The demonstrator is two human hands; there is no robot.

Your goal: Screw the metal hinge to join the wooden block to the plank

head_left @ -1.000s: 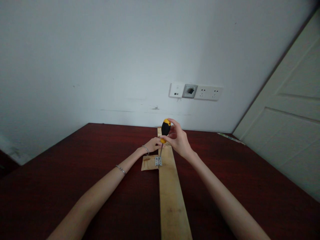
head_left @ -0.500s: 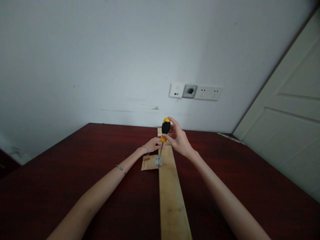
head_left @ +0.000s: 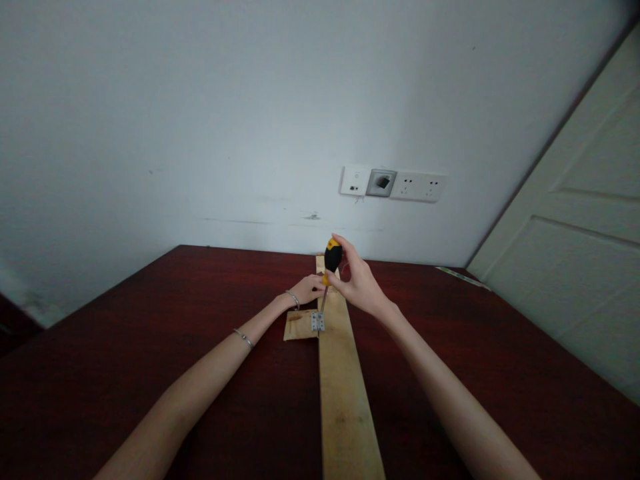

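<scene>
My right hand [head_left: 357, 277] is closed around the black and yellow handle of a screwdriver [head_left: 333, 256], its fingers toward the top and its thumb lower down. The screwdriver leans slightly, shaft down, with its tip at a small metal hinge [head_left: 318, 321]. One leaf of that hinge lies on a long wooden plank [head_left: 345, 393], the other on a short wooden board [head_left: 300, 325] to the left. Beyond the hinge, my left hand [head_left: 307, 289], a bracelet at its wrist, grips the plank's left edge; its fingertips are partly hidden.
A dark red wooden table [head_left: 240, 407] lies under everything and meets a white wall [head_left: 250, 120]. Sockets [head_left: 417, 187] are set in the wall above the table. A thin pale strip [head_left: 463, 277] lies at the back right, near a white panelled door [head_left: 590, 220].
The screwdriver handle has turned a little in my right hand, showing different yellow and black parts. My left hand stays in place on the plank.
</scene>
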